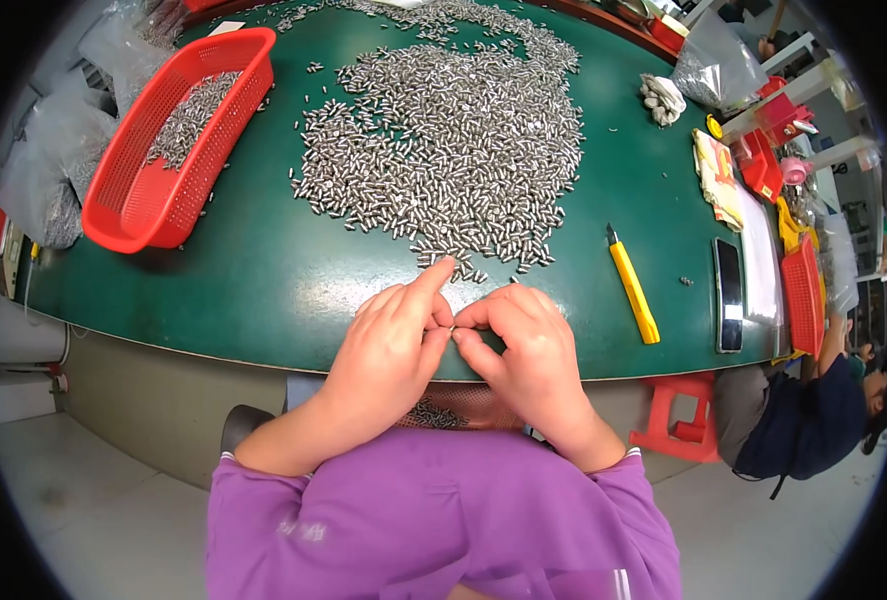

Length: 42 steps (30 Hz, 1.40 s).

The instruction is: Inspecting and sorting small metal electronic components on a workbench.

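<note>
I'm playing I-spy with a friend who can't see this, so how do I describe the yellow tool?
Find the green table with a heap of small metal pieces. Right of the heap's lower end, between the right hand and the dark-screened phone, lies the yellow tool. Unlike the wider, flat phone, it is slim and bright yellow, with a dark tip.

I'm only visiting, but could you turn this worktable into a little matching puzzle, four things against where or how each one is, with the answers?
Things:
1. heap of small metal pieces
2. left hand
3. yellow cutter
4. long red basket

Where or how:
A. lying between the right hand and the phone
B. near the table's left end, partly filled
C. spread over the middle of the green table
D. index finger stretched toward the heap

Right pairs: 1-C, 2-D, 3-A, 4-B
</note>
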{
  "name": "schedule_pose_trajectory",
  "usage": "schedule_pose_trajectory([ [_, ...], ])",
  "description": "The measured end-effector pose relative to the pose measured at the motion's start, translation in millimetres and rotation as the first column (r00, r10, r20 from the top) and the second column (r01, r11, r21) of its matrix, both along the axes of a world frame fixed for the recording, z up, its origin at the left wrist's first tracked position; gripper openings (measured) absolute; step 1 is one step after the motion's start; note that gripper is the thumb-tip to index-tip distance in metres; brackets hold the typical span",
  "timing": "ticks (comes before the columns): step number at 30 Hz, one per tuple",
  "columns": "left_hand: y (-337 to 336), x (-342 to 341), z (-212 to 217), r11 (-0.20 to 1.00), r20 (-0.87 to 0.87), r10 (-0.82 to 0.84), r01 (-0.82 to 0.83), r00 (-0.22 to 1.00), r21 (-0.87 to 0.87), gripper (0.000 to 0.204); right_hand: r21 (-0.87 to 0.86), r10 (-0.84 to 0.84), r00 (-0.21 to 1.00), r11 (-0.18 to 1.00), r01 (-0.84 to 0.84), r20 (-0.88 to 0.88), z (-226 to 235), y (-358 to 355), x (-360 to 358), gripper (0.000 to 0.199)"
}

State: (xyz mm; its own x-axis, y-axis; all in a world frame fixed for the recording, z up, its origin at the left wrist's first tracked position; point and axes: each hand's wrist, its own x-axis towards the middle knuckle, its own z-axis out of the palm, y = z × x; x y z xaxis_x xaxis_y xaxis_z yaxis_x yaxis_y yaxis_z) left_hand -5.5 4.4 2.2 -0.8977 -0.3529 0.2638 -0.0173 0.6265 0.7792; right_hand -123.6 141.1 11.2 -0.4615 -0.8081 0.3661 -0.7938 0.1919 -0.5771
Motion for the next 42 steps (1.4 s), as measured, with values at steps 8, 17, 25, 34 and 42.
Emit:
schedule_pose_trajectory([
  [8,1,4,3,1.000,-0.005,0.022,-0.022,1.000,0.004,0.066,-0.021,0.093,0.996,0.996,-0.092,0.014,3,0,-2,0.016],
  [17,1,3,-1,0.999,0.001,0.024,-0.024,1.000,-0.039,0.061,0.013,0.099,0.995,0.995,-0.098,-0.031,3,0,-2,0.018],
  [25,0,4,-3,0.998,-0.065,0.010,-0.014,0.998,-0.056,0.056,0.056,0.122,0.990,0.991,-0.119,-0.070,9,0,-3,0.018],
  [34,3,7,-7,0.999,-0.123,0.048,-0.046,0.991,0.014,0.056,0.063,0.159,0.977,0.986,-0.151,-0.141,12,-2,0,0.017],
  [42,3,7,-6,0.998,-0.080,0.052,-0.055,0.995,-0.037,0.062,0.178,0.238,0.948,0.963,-0.202,-0.212,23,-8,-4,0.015],
])
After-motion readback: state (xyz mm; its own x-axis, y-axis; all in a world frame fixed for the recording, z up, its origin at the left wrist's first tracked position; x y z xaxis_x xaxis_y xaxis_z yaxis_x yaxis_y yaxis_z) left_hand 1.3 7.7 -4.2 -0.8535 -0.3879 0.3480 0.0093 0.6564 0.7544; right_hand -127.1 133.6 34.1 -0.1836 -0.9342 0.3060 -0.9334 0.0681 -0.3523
